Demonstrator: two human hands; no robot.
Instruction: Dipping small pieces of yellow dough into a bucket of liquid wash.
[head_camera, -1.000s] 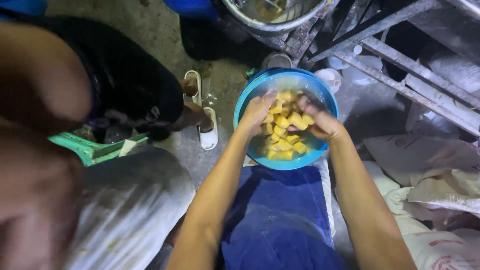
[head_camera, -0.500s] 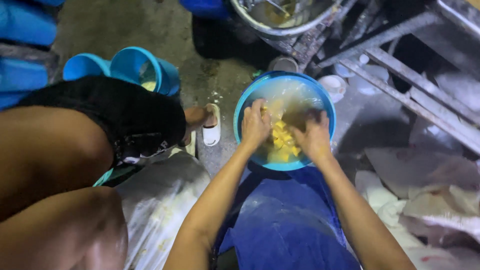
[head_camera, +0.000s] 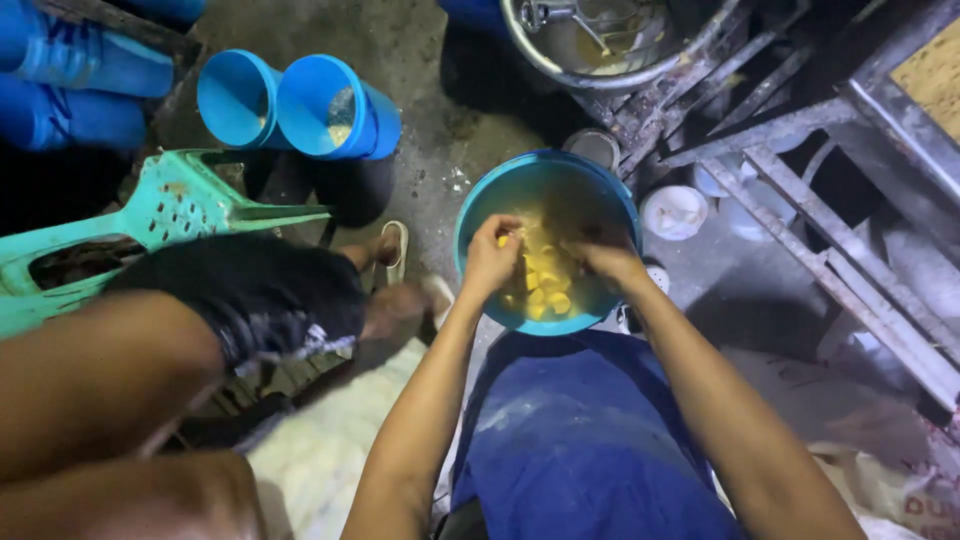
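Observation:
A blue bowl rests on the ground between my knees, holding yellow cut chunks. My left hand reaches into the bowl from the left, its fingers curled over some of the chunks. My right hand is in the bowl from the right, its fingers bent down into the pile. Whether either hand grips a chunk is hidden by the fingers. My blue apron covers my lap below the bowl.
Another person's leg in black shorts and foot in a sandal sit at my left. A green plastic chair, two blue tubs, a metal basin, a metal frame and a white lid surround me.
The view has tilted, so the bowl sits lower in frame. My hands have moved closer together over the chunks. The other person's leg has shifted down and left, uncovering the green chair.

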